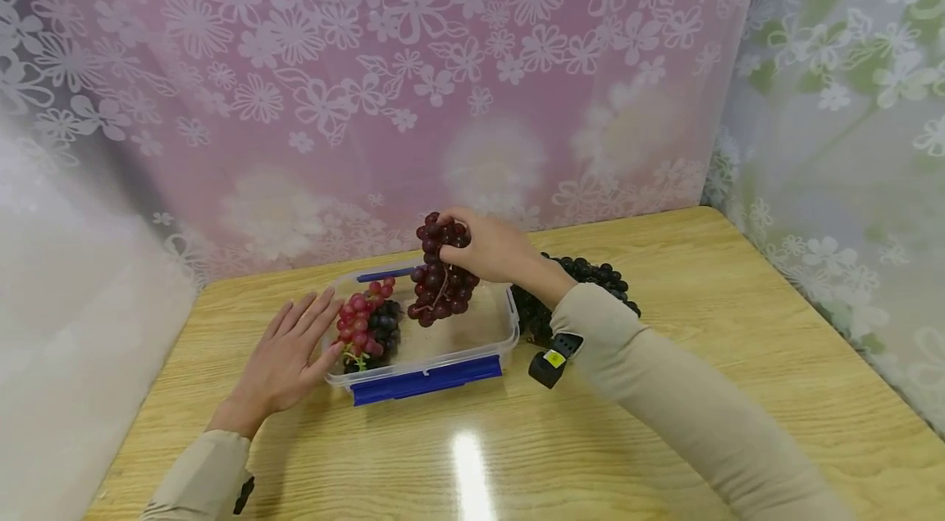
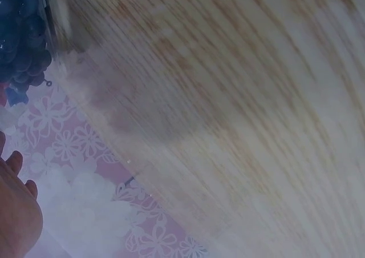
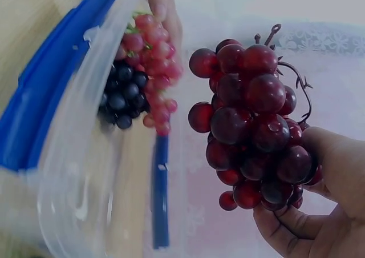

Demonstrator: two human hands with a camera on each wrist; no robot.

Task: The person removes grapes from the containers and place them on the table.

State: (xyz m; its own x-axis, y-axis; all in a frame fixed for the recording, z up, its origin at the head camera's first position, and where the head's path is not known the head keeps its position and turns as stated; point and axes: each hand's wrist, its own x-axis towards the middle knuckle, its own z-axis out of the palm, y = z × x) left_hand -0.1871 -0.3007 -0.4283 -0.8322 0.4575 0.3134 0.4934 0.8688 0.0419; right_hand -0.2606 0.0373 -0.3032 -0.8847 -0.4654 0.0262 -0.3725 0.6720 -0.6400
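Observation:
My right hand (image 1: pixel 495 246) grips a bunch of dark red grapes (image 3: pixel 251 127) by its upper part, holding it above a clear plastic container (image 1: pixel 450 357). Inside, at the container's left end, lie a bunch of pinkish-red grapes (image 1: pixel 356 322) and a bunch of black grapes (image 1: pixel 385 324). My left hand (image 1: pixel 284 365) is at the container's left side with fingers stretched out and thumb near the rim; whether it touches is unclear. Only part of that hand shows at the lower left of the left wrist view.
More black grapes (image 1: pixel 594 275) lie on the wooden table (image 1: pixel 709 308) right of the container, partly hidden by my right forearm. A blue latch flap (image 1: pixel 428 380) sticks out along the container's front. Floral curtains (image 1: pixel 472 94) hang behind the table.

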